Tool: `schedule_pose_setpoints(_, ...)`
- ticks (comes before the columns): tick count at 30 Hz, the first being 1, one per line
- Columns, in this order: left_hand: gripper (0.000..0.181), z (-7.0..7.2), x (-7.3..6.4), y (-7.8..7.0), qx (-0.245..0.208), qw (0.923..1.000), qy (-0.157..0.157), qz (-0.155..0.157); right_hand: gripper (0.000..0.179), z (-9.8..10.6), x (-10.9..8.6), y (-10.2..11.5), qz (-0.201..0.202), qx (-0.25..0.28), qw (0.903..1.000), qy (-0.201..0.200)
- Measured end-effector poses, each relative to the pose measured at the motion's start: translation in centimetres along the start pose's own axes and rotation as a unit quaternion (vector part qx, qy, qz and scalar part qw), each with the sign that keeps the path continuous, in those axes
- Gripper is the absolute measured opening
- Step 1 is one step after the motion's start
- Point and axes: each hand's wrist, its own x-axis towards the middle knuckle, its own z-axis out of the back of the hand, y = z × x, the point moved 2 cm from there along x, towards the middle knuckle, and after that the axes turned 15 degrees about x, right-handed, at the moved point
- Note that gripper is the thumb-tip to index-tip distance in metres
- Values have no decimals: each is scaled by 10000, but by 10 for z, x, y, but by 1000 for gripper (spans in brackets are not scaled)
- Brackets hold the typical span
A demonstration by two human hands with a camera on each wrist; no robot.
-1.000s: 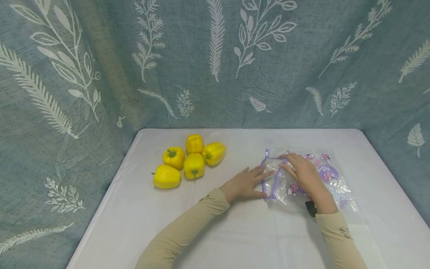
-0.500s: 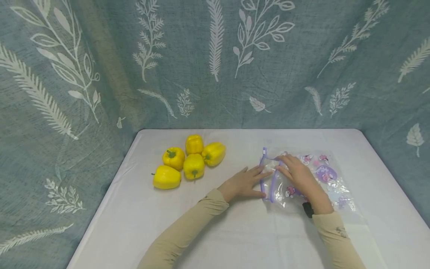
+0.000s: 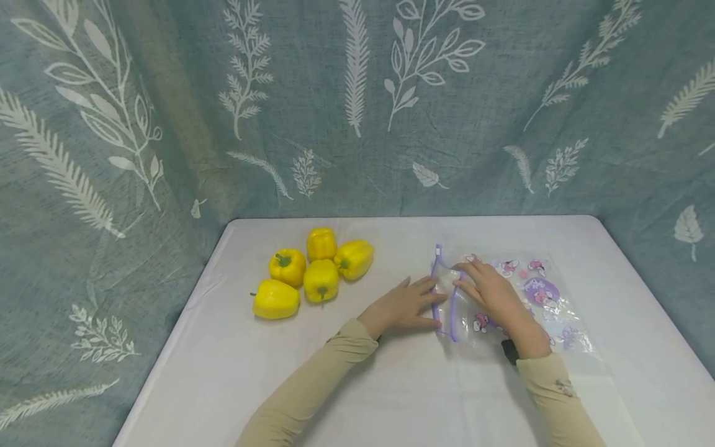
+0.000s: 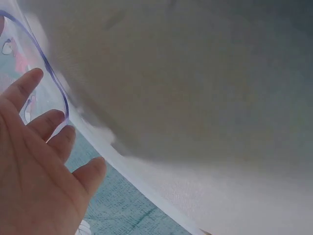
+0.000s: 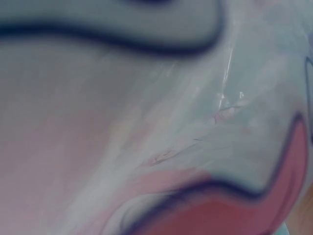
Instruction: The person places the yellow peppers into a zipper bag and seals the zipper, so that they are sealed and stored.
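A clear zip bag [image 3: 511, 301] with a purple-edged mouth and pink and purple prints lies on the right half of the table, its mouth facing left and parted. My left hand [image 3: 404, 306] rests at the mouth with fingers spread over the near purple edge. The left wrist view also shows this hand [image 4: 41, 147], its fingers fairly straight against the bag's rim [image 4: 51, 73]. With fingertips and thumb, my right hand [image 3: 494, 295] pinches the other purple edge. Printed film [image 5: 210, 205] fills the right wrist view, and the right fingers are hidden there.
Several yellow bell peppers [image 3: 321, 280] sit grouped on the white table [image 3: 335, 385], left of the hands. A grey-green curtain [image 3: 313, 124] with white leaf prints hangs behind the table and along its sides. Something black [image 3: 509, 351] is at the right wrist.
My right hand and the bag's mouth have shifted slightly left, and the gap between the purple edges has narrowed a little. The left hand stays nearly in place. The peppers lie as before.
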Motion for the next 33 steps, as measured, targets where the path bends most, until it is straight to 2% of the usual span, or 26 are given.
schedule_pose_setpoints(14, 63, -2, 2, -2, 231, 9997, -47, 50, 36, 8, 3, 13, 541, -492, 9966, -377)
schedule_pose_setpoints(19, 63, -2, 2, -1, 221, 9997, -61, 42, 36, 9, 3, 12, 472, -468, 9968, -440)
schedule_pose_setpoints(27, 62, 1, 1, -1, 127, 9998, -120, 38, 37, 4, 2, 5, 261, -346, 9986, -311)
schedule_pose_setpoints(33, 62, 0, -1, -3, 146, 9994, -306, 69, 38, 3, -1, 2, 97, -277, 9992, -269)
